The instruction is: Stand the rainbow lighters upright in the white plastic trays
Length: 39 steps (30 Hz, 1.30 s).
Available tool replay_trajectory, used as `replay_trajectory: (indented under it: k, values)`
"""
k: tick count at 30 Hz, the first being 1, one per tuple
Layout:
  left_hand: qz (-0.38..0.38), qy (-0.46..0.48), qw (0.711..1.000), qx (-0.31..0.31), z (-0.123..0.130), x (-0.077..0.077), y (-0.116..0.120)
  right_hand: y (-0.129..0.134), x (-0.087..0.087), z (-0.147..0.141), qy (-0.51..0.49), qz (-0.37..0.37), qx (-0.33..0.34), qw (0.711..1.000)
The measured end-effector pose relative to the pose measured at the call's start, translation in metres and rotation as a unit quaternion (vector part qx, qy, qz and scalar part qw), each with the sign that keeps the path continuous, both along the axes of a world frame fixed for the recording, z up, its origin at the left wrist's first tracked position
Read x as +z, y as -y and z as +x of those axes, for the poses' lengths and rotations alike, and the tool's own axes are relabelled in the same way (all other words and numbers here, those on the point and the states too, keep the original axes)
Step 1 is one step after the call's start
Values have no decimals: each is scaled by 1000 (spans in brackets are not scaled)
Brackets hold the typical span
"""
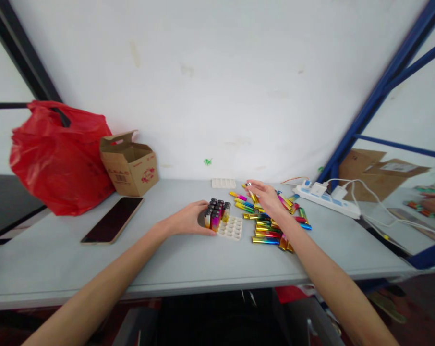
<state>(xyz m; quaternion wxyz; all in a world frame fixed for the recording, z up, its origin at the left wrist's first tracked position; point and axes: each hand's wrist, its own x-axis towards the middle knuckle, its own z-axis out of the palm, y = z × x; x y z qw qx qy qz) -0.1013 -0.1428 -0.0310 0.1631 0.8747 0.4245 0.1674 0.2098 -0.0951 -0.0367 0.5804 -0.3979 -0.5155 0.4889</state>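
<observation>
Left hand (194, 218) clasps upright lighters (216, 214), hiding the left of the tray (235, 228). Right hand (267, 197) pinches one lighter (253, 196), partly obscured.

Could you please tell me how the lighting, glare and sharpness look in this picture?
Head view: bright, fairly even light on the wall, with deep shade below the table; head view: bright streaks on the metallic cylinders; head view: fine detail looks soft, and the post's slant suggests wide-angle distortion.

red bag (64, 163) | open carton (142, 174) | phone (113, 221) lying flat | power strip (327, 202)
</observation>
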Motion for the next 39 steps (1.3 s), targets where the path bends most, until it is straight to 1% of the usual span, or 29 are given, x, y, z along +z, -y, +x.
replay_trajectory:
  k: [5, 9, 11, 13, 15, 16, 18, 21, 23, 25, 33, 39]
  values:
    - [-4, -6, 1000, -7, 0, 0, -1, 11, 5, -10, 17, -15, 31, 999]
    - [2, -9, 1000, -7, 0, -1, -1, 23, 11, -18, 4, -11, 82, 997]
    - [6, -6, 1000, -7, 0, -1, -1, 29, 14, -22, 20, -22, 105, 994]
    - [6, 1, 1000, -10, 0, -1, -1, 33, 14, -26, 52, -37, 114, 991]
    - [3, 4, 1000, -13, 1, 0, 0, 34, 12, -29, 88, -36, 101, 990]
    - [1, 3, 1000, -11, 1, 1, 0, 35, 11, -31, 110, -24, 85, 990]
    - [-2, -1, 1000, -10, 2, 2, 1, 34, 8, -34, 165, 23, 41, 985]
    - [-7, -2, 1000, -20, 2, 3, 2, 34, 6, -35, 262, 95, -31, 960]
    - [-6, 2, 1000, -25, 2, 3, 1, 34, 6, -35, 304, 115, -68, 943]
    - [1, 9, 1000, -26, 2, 2, 1, 35, 5, -35, 321, 124, -92, 934]
    - [12, 5, 1000, -20, 3, -1, 0, 42, 7, -41, 324, 160, -124, 924]
    - [20, 14, 999, -26, 4, -1, 0, 44, 7, -43, 338, 165, -105, 921]
